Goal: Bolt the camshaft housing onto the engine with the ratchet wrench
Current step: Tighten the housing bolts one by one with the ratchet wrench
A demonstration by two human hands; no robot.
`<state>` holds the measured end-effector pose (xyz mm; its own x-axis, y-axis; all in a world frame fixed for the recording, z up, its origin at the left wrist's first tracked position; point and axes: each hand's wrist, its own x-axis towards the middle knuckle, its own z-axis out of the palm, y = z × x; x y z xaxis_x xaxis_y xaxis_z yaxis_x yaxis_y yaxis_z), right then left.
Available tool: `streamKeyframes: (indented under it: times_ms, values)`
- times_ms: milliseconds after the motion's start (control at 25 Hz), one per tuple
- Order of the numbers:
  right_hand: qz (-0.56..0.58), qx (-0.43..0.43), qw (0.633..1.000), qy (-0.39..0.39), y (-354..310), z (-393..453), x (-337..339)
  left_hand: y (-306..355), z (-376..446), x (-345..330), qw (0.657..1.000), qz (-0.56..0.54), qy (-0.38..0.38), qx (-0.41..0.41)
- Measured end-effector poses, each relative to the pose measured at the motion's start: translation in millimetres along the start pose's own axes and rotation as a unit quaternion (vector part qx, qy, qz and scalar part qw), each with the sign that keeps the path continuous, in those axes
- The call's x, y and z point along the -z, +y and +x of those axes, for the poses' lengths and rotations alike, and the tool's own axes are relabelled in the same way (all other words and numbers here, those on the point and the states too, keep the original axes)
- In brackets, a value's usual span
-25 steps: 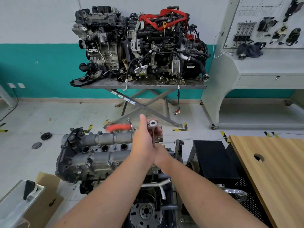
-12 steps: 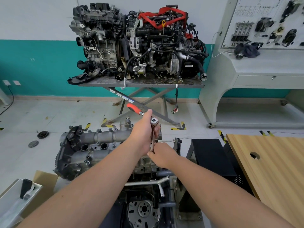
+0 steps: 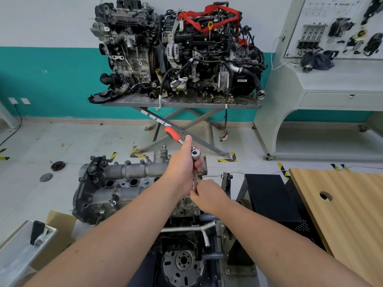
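My left hand [image 3: 182, 168] is curled round the ratchet wrench [image 3: 187, 147] just behind its head, thumb stretched up along the shank; the orange grip sticks out past my thumb, pointing up and away to the left of the engine. My right hand [image 3: 208, 195] sits just below, fingers pinched on the extension bar [image 3: 195, 181] that drops straight down from the ratchet head. My own knuckles hide the lower end of that bar, so I cannot see the socket or the bolt it stands on.

The camshaft housing [image 3: 124, 179] lies on top of the engine [image 3: 97, 204], stretching left from my hands; its right end is covered by my left wrist. Along it I can see a row of round wells, dark inside, and I cannot tell whether anything is in them. Below my forearms the flywheel [image 3: 182, 264] end of the engine shows, partly cut off by the bottom edge.

Left of the engine, at the lower corner, a cardboard box [image 3: 56, 228] and a clear plastic bin [image 3: 18, 251] are cut by the frame; a black object stands in the bin, too unclear to name. Right of the engine is a black box [image 3: 269, 195], then a wooden table [image 3: 348, 214] with a round hole. Beyond the engine, two more engines [image 3: 176, 52] sit on a scissor-leg stand [image 3: 182, 104].
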<state>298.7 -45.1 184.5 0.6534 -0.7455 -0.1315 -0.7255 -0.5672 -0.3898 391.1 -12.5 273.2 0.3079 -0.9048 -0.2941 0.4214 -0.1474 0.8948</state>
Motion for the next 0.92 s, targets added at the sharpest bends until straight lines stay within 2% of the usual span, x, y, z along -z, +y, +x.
streamKeyframes:
  times_ms: [200, 520, 680, 840, 920]
  values:
    - [0.093, -0.053, 0.994, -0.020, -2, 6, 3, 3, -1, -1, 0.999, 0.008, -0.028, 0.013]
    - [0.073, -0.058, 0.996, -0.014, -2, 11, -4, -3, 5, -5, 1.000, 0.015, -0.007, 0.003]
    - [0.093, -0.085, 0.992, 0.014, 1, 13, -10, -7, 6, -4, 0.999, 0.042, -0.026, -0.013]
    - [0.013, -0.050, 0.999, -0.013, -6, 13, -9, -3, 3, 6, 1.000, -0.023, -0.014, -0.015]
    - [0.019, -0.035, 0.999, 0.009, -9, 13, 4, 9, 0, -2, 0.998, -0.033, -0.040, -0.046]
